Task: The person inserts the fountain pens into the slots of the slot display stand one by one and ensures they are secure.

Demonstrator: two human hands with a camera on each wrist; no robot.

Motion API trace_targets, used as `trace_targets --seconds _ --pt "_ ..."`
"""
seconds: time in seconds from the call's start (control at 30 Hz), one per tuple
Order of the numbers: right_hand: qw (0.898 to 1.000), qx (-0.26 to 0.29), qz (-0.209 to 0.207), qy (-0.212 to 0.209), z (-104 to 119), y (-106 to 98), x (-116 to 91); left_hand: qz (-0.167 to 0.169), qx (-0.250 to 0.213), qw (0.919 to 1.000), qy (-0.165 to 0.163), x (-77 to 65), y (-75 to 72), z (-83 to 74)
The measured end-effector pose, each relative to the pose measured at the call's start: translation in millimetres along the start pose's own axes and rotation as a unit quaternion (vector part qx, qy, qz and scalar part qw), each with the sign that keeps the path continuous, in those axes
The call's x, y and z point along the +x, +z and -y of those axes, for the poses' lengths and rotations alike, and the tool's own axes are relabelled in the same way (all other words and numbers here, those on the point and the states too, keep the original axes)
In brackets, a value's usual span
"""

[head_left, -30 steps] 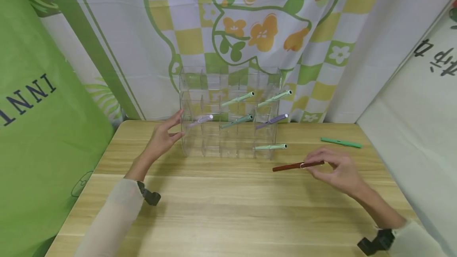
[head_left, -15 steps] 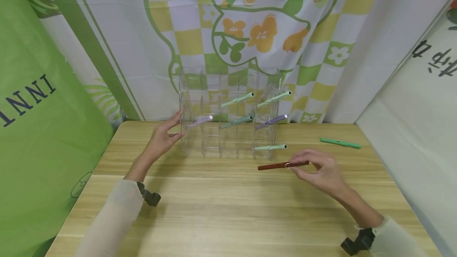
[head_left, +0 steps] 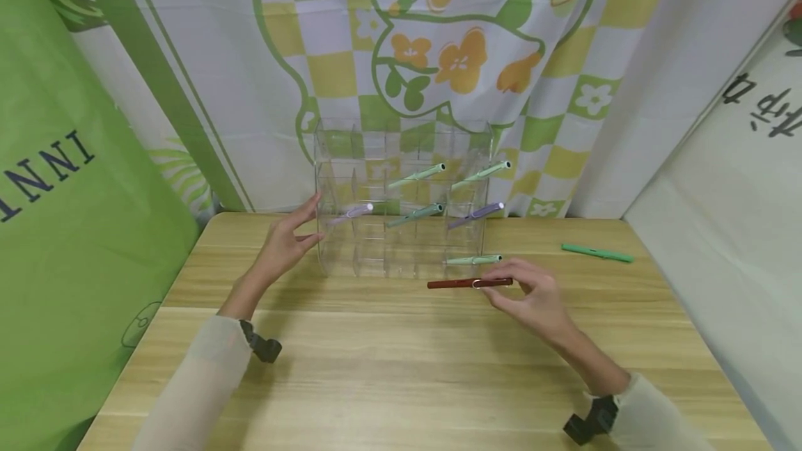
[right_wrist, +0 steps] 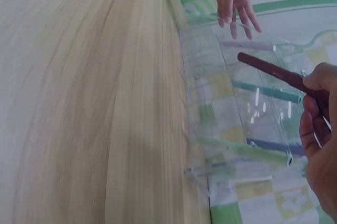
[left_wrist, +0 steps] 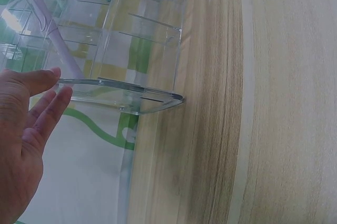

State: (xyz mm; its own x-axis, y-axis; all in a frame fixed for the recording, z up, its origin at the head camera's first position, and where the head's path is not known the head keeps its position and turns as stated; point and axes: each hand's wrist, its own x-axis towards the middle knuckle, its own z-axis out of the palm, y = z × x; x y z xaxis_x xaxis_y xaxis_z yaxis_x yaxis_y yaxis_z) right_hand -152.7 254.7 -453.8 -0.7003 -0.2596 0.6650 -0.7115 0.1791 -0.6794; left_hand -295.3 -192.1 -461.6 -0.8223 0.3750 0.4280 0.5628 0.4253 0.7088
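Observation:
A clear acrylic pen rack (head_left: 370, 250) with several compartments stands at the back of the table, pens slanting out of it. My left hand (head_left: 282, 246) holds its left side, and in the left wrist view the thumb and fingers (left_wrist: 52, 109) lie on either side of the panel's edge. My right hand (head_left: 529, 298) pinches a dark red pen (head_left: 451, 284) near one end, almost level before the rack's lower right. Close behind this hand, a pale green pen (head_left: 471, 259) sticks out of the bottom row.
In the middle row are a lilac pen (head_left: 354, 213), a teal pen (head_left: 416, 214) and a purple pen (head_left: 479, 214). Above them, two light green pens (head_left: 482, 174) jut out. A green pen (head_left: 596, 252) lies on the table (head_left: 376, 367) at right; a patterned curtain (head_left: 438, 54) hangs behind.
My right hand has moved left with the dark red pen, from beside the loose green pen to the front of the rack. My left hand stays on the rack's side.

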Motion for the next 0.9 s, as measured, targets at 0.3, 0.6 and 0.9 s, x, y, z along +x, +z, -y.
trace_targets --seconds 0.3,0.6,0.9 --pt "0.998 -0.056 -0.029 -0.013 -6 26 15 -0.001 -0.001 1.0000 -0.003 -0.7 -0.1 -1.2" --pt "0.993 -0.095 -0.065 -0.001 -11 46 27 -0.005 -0.001 1.0000 0.001 -1.0 0.9 -1.8" --pt "0.985 -0.145 -0.091 0.026 -18 65 36 -0.002 -0.007 1.0000 0.003 -1.2 -0.1 -1.0"
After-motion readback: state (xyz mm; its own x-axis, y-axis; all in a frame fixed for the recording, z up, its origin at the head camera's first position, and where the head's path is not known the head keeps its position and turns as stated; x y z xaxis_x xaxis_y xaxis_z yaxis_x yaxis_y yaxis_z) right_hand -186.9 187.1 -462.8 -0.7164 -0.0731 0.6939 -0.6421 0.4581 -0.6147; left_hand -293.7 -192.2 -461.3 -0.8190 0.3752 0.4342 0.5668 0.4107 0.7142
